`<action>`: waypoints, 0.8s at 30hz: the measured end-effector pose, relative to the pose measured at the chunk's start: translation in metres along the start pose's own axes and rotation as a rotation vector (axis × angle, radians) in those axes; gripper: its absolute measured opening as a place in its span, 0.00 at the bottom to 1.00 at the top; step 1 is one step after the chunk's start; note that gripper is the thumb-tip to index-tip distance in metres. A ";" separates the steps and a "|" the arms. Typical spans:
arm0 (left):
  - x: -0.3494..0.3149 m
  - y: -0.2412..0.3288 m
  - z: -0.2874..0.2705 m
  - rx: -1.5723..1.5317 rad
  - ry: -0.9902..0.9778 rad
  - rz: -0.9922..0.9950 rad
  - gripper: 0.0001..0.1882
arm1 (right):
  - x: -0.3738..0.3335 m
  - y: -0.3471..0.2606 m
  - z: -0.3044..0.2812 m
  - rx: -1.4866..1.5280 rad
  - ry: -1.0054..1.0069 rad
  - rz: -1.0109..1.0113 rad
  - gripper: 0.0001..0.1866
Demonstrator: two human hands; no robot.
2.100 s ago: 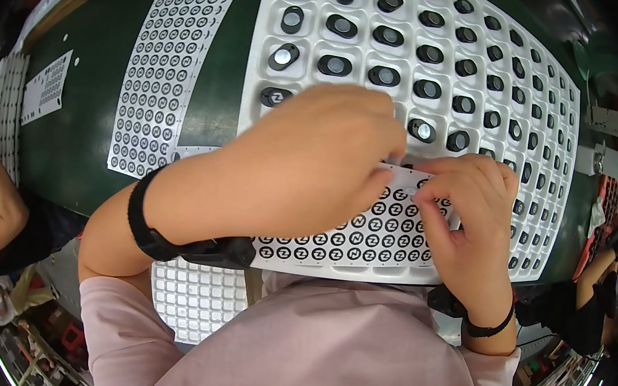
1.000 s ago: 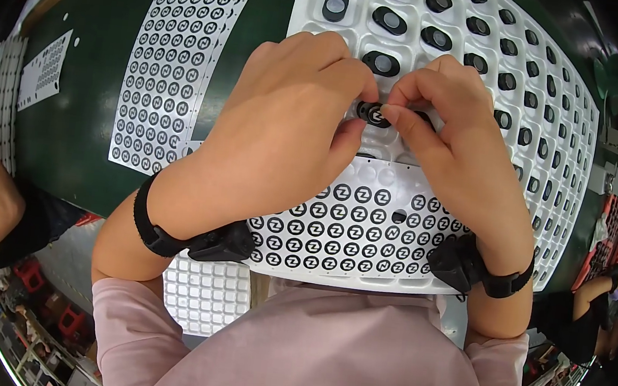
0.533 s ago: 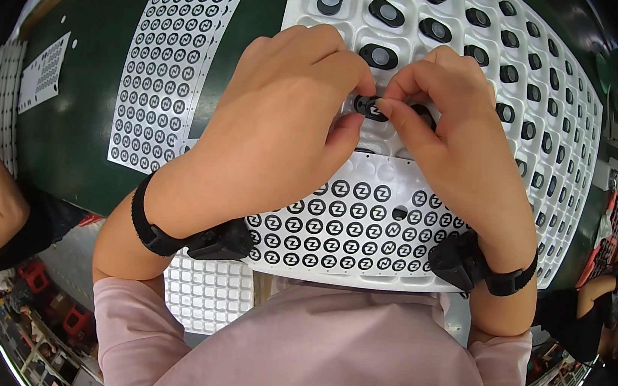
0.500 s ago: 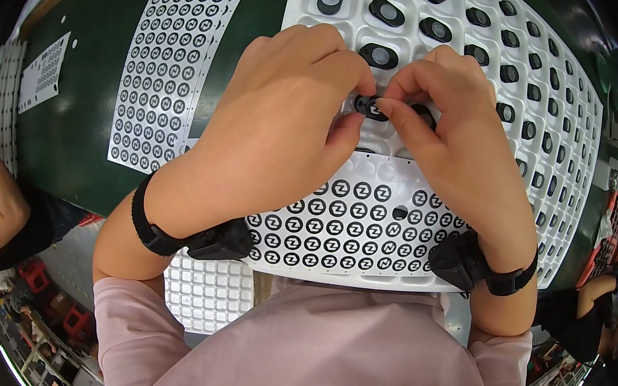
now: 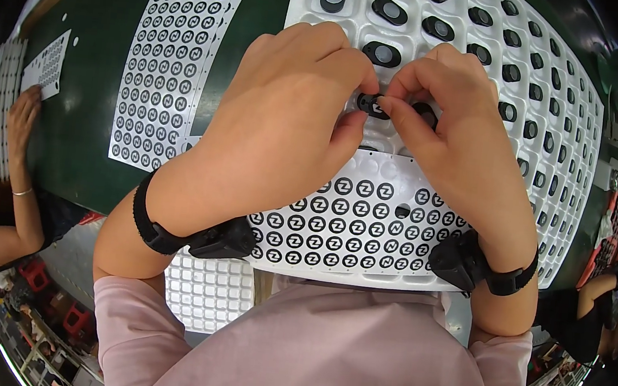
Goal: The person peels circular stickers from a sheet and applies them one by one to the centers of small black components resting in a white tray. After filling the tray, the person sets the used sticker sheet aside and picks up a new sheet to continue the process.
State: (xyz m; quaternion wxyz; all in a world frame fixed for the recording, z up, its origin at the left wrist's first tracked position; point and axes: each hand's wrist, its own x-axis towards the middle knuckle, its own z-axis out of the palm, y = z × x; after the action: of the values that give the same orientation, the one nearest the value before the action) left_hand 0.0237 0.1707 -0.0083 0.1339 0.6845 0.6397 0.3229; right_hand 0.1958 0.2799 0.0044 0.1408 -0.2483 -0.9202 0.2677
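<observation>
My left hand (image 5: pixel 287 112) pinches a small black oval part (image 5: pixel 364 102) between thumb and forefinger, just above the white pocketed tray (image 5: pixel 308 23). A round black-and-white sticker (image 5: pixel 378 108) lies against the part's right end. The thumb and forefinger of my right hand (image 5: pixel 463 126) close at the sticker's right edge; whether it is fully stuck down I cannot tell. Below my fingers, a white sheet (image 5: pixel 361 165) of round stickers rests over the near part of the tray. One dark gap shows among its rows. Another black oval part (image 5: pixel 424 115) is partly hidden behind my right fingers.
Several black oval parts with grey round faces sit in the tray pockets. A long sticker sheet (image 5: pixel 159 79) lies left on the green table (image 5: pixel 92 102). At far left, a co-worker's hand (image 5: pixel 23 121) touches a small sheet (image 5: pixel 50 64). A gridded white tray (image 5: pixel 208 295) is below the table edge.
My hands stay almost in place, still pinching the part and sticker. The co-worker's hand at the far left has moved right, to the small sheet's lower edge.
</observation>
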 end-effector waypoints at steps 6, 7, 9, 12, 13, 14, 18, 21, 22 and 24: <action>-0.001 0.000 0.000 0.010 0.002 0.007 0.13 | 0.000 -0.001 0.002 0.034 -0.004 0.034 0.05; -0.001 -0.001 0.000 0.010 0.002 0.006 0.13 | 0.000 0.000 0.002 0.039 -0.001 0.033 0.05; -0.001 -0.001 0.000 0.000 0.003 0.008 0.13 | 0.000 0.000 0.003 0.039 0.002 0.034 0.05; 0.000 -0.002 0.001 -0.004 0.000 0.008 0.13 | 0.000 0.001 0.003 0.041 0.008 0.038 0.05; 0.001 -0.002 0.002 -0.003 -0.002 0.008 0.13 | 0.000 0.002 0.003 0.043 0.009 0.040 0.05; 0.002 -0.002 0.002 -0.002 -0.004 0.007 0.13 | 0.000 0.003 0.003 0.046 0.011 0.043 0.05; 0.006 -0.003 0.004 -0.011 -0.014 0.003 0.13 | 0.001 0.004 0.002 0.041 0.016 0.059 0.05; 0.008 -0.003 0.004 -0.010 -0.016 0.009 0.12 | 0.001 0.003 -0.004 -0.024 0.030 0.043 0.06; 0.007 -0.003 0.004 -0.005 -0.014 0.007 0.12 | 0.000 0.002 -0.007 -0.078 0.040 0.012 0.07; 0.005 -0.003 0.004 0.009 -0.013 0.004 0.12 | -0.001 -0.001 -0.014 -0.129 0.049 -0.023 0.07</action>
State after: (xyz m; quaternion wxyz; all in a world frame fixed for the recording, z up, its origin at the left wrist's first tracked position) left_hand 0.0234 0.1770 -0.0118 0.1344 0.6883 0.6391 0.3160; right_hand 0.2019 0.2843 0.0168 0.1499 -0.2528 -0.9346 0.2003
